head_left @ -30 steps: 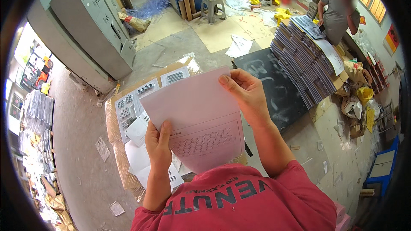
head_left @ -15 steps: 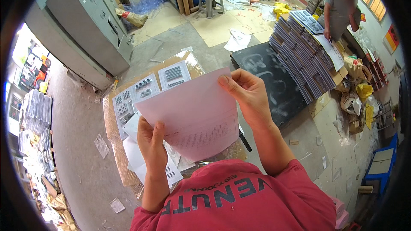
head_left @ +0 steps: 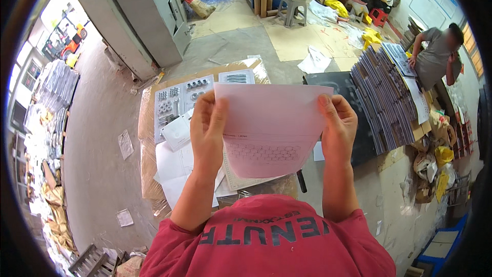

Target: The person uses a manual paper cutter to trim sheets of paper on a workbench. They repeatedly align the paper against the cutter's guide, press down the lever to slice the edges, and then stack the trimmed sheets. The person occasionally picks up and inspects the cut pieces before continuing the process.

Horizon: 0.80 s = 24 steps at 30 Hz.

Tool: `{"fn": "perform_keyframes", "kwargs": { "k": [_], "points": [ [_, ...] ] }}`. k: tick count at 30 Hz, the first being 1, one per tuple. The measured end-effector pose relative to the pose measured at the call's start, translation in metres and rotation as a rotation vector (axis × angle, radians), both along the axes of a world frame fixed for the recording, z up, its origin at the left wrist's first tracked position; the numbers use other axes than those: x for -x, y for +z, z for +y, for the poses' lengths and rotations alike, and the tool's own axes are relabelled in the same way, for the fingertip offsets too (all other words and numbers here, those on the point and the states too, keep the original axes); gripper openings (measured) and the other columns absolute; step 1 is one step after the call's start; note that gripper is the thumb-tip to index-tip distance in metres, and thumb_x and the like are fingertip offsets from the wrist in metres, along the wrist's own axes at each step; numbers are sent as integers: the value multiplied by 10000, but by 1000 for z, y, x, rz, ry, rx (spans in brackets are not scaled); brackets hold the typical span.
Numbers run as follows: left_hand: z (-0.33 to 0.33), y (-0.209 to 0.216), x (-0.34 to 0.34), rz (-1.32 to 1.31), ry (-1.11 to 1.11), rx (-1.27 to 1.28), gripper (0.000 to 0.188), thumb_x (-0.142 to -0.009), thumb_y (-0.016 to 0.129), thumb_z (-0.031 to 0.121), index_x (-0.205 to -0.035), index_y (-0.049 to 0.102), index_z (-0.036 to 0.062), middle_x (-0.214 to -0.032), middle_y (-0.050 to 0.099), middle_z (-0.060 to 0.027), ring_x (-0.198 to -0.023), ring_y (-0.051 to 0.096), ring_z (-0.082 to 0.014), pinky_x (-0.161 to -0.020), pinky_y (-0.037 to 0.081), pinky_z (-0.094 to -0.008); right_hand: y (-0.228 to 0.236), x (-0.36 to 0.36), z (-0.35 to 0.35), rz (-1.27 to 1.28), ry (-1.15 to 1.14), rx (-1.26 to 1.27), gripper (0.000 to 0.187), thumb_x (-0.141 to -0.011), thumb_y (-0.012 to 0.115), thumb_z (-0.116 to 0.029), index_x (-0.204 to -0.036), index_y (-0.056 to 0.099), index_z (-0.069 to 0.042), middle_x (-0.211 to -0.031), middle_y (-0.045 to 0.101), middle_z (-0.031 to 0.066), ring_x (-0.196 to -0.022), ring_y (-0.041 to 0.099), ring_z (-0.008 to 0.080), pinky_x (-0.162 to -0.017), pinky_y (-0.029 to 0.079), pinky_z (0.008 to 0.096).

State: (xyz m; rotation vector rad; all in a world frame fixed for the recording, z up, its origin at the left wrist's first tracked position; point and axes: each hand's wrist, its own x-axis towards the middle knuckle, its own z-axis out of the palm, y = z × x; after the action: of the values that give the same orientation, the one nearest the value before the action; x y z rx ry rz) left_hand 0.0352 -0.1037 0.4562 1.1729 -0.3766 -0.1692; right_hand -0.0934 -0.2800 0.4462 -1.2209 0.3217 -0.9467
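Note:
A sheet of paper (head_left: 271,113) with a printed honeycomb-like drawing on its lower half is held up in front of my chest. Its upper left corner is pinched by my left hand (head_left: 209,118), thumb on the near face. At the opposite upper corner my right hand (head_left: 338,120) grips the edge the same way. Beyond and below the sheet lies a wrapped, cardboard-topped stack (head_left: 148,161). Clear-looking trays of small metal parts (head_left: 169,105) rest on it, with loose white papers (head_left: 173,166) nearer to me. The held sheet hides the stack's middle.
A black board (head_left: 341,79) and a tall stack of grey sheets (head_left: 382,102) stand to the right, with a person (head_left: 435,59) behind them. Grey lockers (head_left: 164,13) rise at the far left. A stool (head_left: 293,9) is farther back; paper scraps (head_left: 125,144) litter the floor.
The sheet has been levelled and squared toward me. My left hand has risen from its lower left edge to the upper left corner; the view has swung slightly left.

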Motion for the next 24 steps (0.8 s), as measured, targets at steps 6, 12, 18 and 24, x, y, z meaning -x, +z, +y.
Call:
{"fn": "perform_keyframes", "kwargs": {
  "k": [6,12,18,24],
  "points": [
    [-2,-1,-28,-321,150,-287,327,-968,647,325,-836,564,37,-674,499,72,-645,426,-31,-586,379,-197,11,-4,13,26,-121,196,155,-932,697,-150,-867,643,-21,-782,615,-37,-687,499,1,-607,378,155],
    [0,-7,-14,-88,-301,-221,344,-922,709,303,-1029,614,-9,-894,597,25,-823,536,-60,-733,443,-219,13,-3,-5,-7,-320,189,197,-933,702,-196,-820,619,-57,-747,558,-70,-655,427,-7,-579,318,159],
    [6,-43,-14,-62,-332,-359,384,-942,678,348,-1053,645,-18,-850,625,-8,-798,514,-56,-701,428,-212,22,-1,-18,3,-471,186,228,-914,722,-239,-814,615,-64,-768,590,-40,-691,480,20,-650,377,172],
    [0,-23,-22,43,-328,-121,311,-974,626,212,-1204,560,13,-961,630,-1,-879,563,-74,-814,457,-232,8,-8,-18,59,-409,266,235,-936,690,-220,-800,589,-57,-749,543,-46,-699,458,31,-647,374,190]
  ]
}}
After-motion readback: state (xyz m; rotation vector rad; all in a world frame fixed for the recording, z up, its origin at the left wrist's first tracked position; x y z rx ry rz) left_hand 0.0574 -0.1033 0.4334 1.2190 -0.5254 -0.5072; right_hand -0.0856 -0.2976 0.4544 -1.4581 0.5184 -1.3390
